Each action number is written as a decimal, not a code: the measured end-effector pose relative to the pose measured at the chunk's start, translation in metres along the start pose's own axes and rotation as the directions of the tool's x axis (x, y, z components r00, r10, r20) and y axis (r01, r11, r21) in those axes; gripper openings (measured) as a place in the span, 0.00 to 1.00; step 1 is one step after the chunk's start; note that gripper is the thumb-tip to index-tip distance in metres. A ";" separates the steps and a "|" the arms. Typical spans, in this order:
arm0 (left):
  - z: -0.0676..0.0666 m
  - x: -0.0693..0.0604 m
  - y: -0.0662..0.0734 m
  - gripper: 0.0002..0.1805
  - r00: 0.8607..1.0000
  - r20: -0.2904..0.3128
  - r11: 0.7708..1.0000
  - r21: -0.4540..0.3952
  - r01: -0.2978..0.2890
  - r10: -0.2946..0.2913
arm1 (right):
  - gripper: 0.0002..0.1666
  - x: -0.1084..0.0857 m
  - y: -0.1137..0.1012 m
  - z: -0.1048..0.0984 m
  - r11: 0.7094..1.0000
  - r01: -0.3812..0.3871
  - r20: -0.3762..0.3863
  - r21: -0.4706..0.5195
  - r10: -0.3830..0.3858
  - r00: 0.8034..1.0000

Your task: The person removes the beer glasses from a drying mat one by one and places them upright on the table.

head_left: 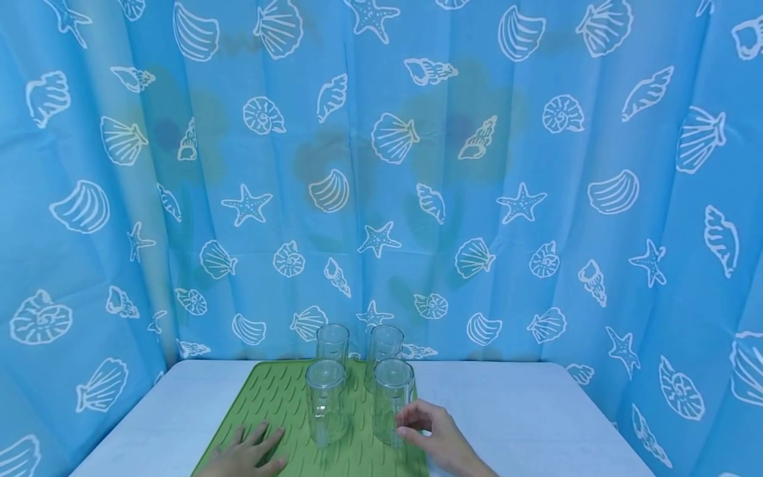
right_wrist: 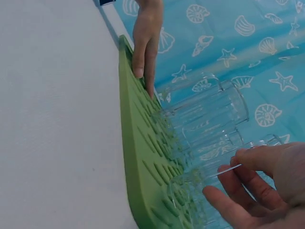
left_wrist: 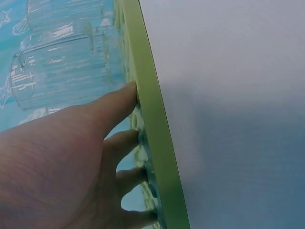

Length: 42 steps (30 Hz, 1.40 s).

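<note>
Four clear glass mugs stand upright on a green ridged mat (head_left: 268,397), two behind and two in front. My right hand (head_left: 438,437) is at the right side of the front right mug (head_left: 387,411), thumb and fingers curled at its handle; the right wrist view shows this hand (right_wrist: 262,186) pinching a thin glass edge. The front left mug (head_left: 326,411) stands beside it, untouched. My left hand (head_left: 244,457) rests on the mat's left front part with fingers spread. In the left wrist view, the fingertips of this hand (left_wrist: 71,157) touch the mat (left_wrist: 155,124) near its edge.
Behind the front pair stand the back left mug (head_left: 332,341) and the back right mug (head_left: 386,341). A white table (head_left: 507,411) lies under the mat. A blue curtain (head_left: 417,285) with white shells and starfish hangs behind and at both sides.
</note>
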<state>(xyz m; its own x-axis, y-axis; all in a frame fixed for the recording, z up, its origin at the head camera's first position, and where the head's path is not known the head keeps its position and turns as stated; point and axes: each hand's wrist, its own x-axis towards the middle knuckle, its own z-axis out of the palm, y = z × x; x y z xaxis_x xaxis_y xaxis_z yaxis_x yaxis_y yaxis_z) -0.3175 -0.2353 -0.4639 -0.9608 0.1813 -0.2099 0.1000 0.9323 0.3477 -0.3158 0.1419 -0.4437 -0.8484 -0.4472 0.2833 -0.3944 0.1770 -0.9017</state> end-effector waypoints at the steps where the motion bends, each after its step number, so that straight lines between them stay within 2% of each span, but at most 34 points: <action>1: 0.000 0.000 0.000 0.41 1.000 0.001 1.000 -0.003 0.002 -0.002 | 0.14 0.000 0.000 0.001 1.000 -0.004 0.002 0.007 0.004 1.000; 6: -0.001 0.000 0.000 0.41 1.000 0.006 1.000 -0.011 0.007 -0.007 | 0.16 0.000 0.003 0.002 1.000 -0.021 -0.003 0.013 0.021 1.000; 13: -0.002 -0.001 0.001 0.41 1.000 0.017 1.000 0.000 0.011 -0.011 | 0.17 -0.001 0.007 0.004 1.000 0.006 -0.011 0.002 -0.006 1.000; 26: -0.003 -0.004 0.006 0.41 1.000 0.011 1.000 0.019 0.025 -0.025 | 0.15 0.000 0.001 0.000 0.998 0.029 0.001 0.047 -0.029 1.000; 33: -0.003 -0.004 0.005 0.41 1.000 0.006 0.999 0.032 0.017 -0.017 | 0.17 0.005 -0.009 -0.002 0.993 0.001 -0.029 0.121 0.002 1.000; 42: -0.001 -0.002 0.005 0.41 1.000 0.014 0.999 0.034 0.022 -0.023 | 0.19 0.011 -0.026 -0.011 0.976 0.013 -0.096 0.218 0.008 0.995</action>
<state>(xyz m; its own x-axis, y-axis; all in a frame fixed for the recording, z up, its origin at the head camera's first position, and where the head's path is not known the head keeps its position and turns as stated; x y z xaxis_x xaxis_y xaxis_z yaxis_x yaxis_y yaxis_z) -0.3150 -0.2320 -0.4605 -0.9590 0.1645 -0.2307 0.0874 0.9463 0.3113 -0.3189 0.1417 -0.4136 -0.8816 -0.3596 0.3057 -0.3189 -0.0236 -0.9475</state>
